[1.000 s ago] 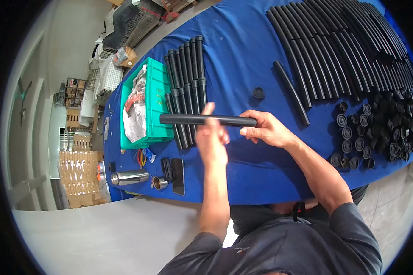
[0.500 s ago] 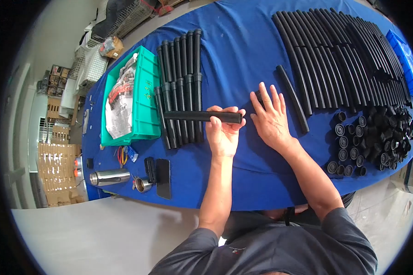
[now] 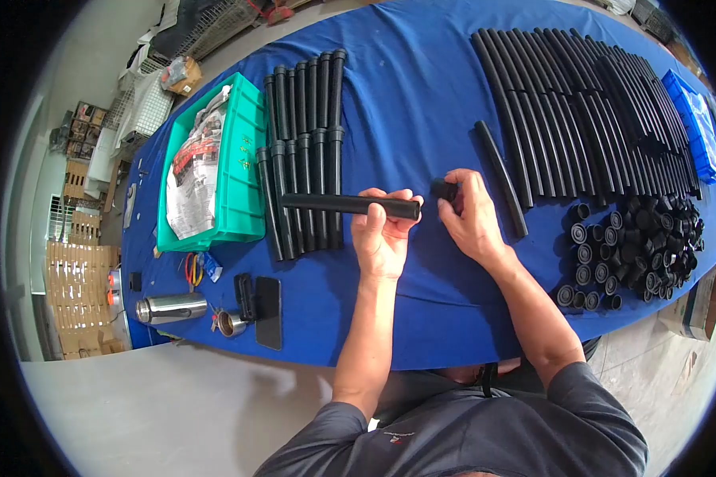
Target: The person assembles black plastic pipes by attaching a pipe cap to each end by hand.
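My left hand grips a black tube near its right end, palm up. The tube lies level, and its open end faces my right hand. Between the thumb and fingers of that hand is a black end cap, a short gap away from the tube's mouth. A single loose tube rests on the cloth just right of my right hand. Capped tubes lie in two rows beyond the left end of the held tube.
A green crate with newspaper stands at left. Many tubes lie at right, above a pile of caps. A blue tray sits at the far right. A steel flask and a phone lie near the front edge.
My right hand has gone from spread flat over the cloth to closed around an end cap. The left hand still holds the tube in nearly the same place. The view has shifted slightly.
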A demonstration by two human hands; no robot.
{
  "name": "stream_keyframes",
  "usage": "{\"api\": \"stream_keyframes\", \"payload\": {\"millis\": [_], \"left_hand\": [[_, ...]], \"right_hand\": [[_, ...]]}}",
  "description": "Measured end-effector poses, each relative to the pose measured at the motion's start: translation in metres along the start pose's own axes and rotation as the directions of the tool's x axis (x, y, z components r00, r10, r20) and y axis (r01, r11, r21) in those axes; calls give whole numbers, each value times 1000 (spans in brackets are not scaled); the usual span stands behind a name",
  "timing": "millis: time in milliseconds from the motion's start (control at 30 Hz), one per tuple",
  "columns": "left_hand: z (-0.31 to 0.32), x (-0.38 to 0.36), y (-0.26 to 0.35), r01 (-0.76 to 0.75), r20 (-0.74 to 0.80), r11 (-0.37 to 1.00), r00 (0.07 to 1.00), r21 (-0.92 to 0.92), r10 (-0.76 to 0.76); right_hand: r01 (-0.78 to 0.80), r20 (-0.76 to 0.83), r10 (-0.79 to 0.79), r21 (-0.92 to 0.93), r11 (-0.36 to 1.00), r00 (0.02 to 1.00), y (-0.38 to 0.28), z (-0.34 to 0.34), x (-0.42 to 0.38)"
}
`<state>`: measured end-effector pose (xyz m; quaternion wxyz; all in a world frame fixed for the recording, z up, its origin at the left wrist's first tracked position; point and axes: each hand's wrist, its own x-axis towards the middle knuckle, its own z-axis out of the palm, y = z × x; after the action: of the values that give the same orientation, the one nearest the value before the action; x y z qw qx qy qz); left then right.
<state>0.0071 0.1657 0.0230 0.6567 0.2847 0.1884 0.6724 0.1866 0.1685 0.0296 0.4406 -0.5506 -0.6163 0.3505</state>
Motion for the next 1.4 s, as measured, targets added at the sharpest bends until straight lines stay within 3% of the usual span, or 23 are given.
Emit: {"api": "stream_keyframes", "payload": {"millis": [33,67,167,500,700,800,1100,1400], "left_hand": [[0,0,1,-4,-18,997,1000,72,6],[1,0,2,14,-27,995,1000,95,-12],[2,0,0,-36,-39,972,998,230,46],[0,1,0,-3,-111,975,993,223,28],[-1,2,-5,39,-109,969,994,244,-13],[2,1,-6,39,-132,975,991,220,-10],[11,-7,-23,-57,-186,981,978,188,92],[11,-5,-21,23,-261,978,965,209,33]], "right_hand": [[-142,98,124,206,968,987,-4,-1,-1],[-187,177,98,610,770,979,4,5,-2],[-301,337,21,810,503,941,9,6,-3],[-305,339,9,836,455,941,13,5,-3],[-276,298,62,760,588,953,6,3,-3],[-253,311,-5,782,570,950,15,5,-3],[-162,190,20,773,613,982,13,16,-14],[-120,162,14,661,741,987,7,14,-16]]}}
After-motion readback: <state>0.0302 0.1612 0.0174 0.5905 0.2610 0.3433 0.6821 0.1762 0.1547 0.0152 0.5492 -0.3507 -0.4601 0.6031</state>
